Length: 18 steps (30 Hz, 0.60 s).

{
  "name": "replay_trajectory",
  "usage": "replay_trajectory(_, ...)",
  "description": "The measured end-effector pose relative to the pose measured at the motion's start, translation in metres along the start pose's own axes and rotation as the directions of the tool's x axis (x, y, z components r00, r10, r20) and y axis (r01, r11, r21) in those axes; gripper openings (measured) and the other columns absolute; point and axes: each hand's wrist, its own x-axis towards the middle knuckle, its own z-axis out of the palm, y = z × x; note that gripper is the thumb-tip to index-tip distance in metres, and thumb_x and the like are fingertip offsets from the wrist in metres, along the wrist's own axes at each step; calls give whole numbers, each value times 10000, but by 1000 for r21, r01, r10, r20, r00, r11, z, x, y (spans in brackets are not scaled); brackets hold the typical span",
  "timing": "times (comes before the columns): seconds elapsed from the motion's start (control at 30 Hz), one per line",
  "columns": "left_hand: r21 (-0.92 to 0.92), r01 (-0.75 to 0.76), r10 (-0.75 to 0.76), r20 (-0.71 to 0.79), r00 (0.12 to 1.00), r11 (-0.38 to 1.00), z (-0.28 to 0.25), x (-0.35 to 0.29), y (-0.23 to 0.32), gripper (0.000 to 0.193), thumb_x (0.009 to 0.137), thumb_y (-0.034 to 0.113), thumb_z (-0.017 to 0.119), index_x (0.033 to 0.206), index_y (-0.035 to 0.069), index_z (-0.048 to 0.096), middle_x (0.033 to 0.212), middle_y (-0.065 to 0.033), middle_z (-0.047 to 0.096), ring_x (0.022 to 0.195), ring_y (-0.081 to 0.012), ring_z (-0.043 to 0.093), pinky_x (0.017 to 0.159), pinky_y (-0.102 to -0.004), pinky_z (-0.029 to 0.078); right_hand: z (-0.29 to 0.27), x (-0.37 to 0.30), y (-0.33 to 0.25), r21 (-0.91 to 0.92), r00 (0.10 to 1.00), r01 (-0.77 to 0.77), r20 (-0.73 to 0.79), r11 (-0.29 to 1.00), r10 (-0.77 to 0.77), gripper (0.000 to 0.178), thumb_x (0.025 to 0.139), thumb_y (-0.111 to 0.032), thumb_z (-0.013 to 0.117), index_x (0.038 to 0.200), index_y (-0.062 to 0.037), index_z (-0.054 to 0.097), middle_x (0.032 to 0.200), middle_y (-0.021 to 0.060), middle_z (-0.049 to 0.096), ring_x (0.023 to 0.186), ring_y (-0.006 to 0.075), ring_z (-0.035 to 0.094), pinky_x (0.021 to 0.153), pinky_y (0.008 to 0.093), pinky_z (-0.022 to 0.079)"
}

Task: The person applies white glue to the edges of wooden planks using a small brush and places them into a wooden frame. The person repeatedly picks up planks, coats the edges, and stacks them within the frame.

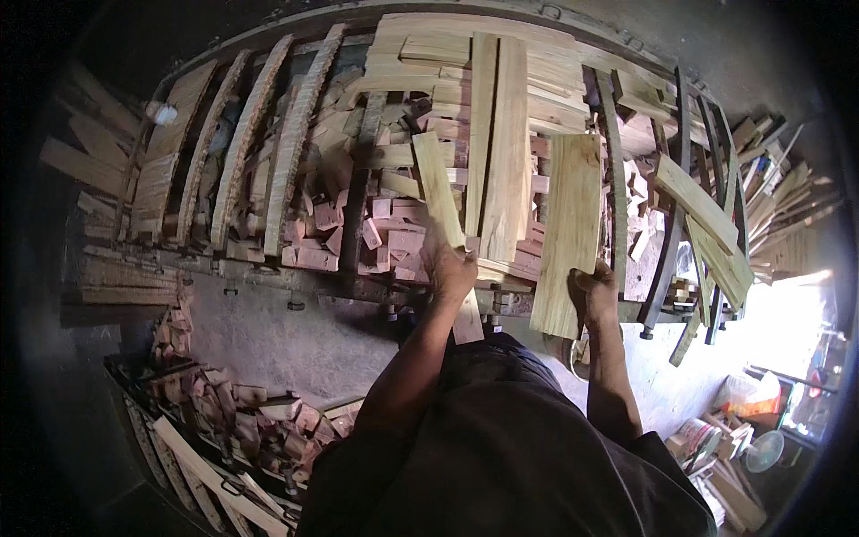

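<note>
My left hand (450, 268) is closed around a narrow wooden board (436, 183), whose far end points away over the rack and whose near end reaches toward my body. In my right hand (598, 288) is a wider wooden board (570, 206), gripped by its right edge near the lower end, thumb on its face. Between the two held pieces, a long plank (507, 143) and a slimmer plank (480, 134) lie side by side on the rack. Beneath them spreads a heap of short wood offcuts (394, 237).
Dark metal bars (358, 197) cross the rack (313, 282), with rough-edged boards (300, 143) on its left. Crossed boards (698, 206) lie on its right end. More scraps fill a container (242, 421) at lower left. A bucket (696, 438) stands at lower right.
</note>
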Motion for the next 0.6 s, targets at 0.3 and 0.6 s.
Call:
replay_trajectory(0.3,-335,96,-134,-94,986,937,62,-5,-72,936,658,62,697,1470,42,232,1365,-242,429,1247,-380,441,1067,-418,350,-58,22,35,-766,818,543,575,-343,11,240,922,-170,495,1112,-82,612,1114,60,646,979,183,621,787,338,490)
replay_trajectory(0.6,-435,333,-358,25,933,837,3,-6,-35,1060,663,141,718,1492,-28,79,1426,-272,337,1323,-356,362,1099,-364,312,-53,41,45,-258,980,-163,68,952,186,254,846,-6,639,1078,67,566,959,125,647,787,205,640,718,290,554)
